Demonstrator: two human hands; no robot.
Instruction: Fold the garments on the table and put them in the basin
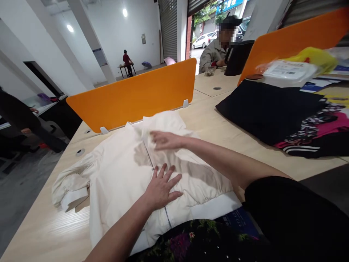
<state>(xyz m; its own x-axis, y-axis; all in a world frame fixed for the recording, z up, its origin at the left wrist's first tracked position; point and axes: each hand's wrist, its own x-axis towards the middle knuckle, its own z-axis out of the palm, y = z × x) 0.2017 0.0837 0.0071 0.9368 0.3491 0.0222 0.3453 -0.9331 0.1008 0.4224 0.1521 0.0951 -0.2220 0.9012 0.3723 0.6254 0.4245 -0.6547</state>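
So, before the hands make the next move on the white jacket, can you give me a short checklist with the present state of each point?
1. Left hand flat on the jacket, fingers spread, beside the zipper: ok.
2. Right hand on the upper front panel, nothing pinched in its grip: ok, though blurred.
3. Zipper closed along its whole length: cannot tell, the hands cover part of it.
4. Jacket lying flat: not ok, the left sleeve is bunched.
5. Jacket fully on the table: cannot tell, the hem meets a dark floral cloth.
6. Black garment apart from the jacket: ok.
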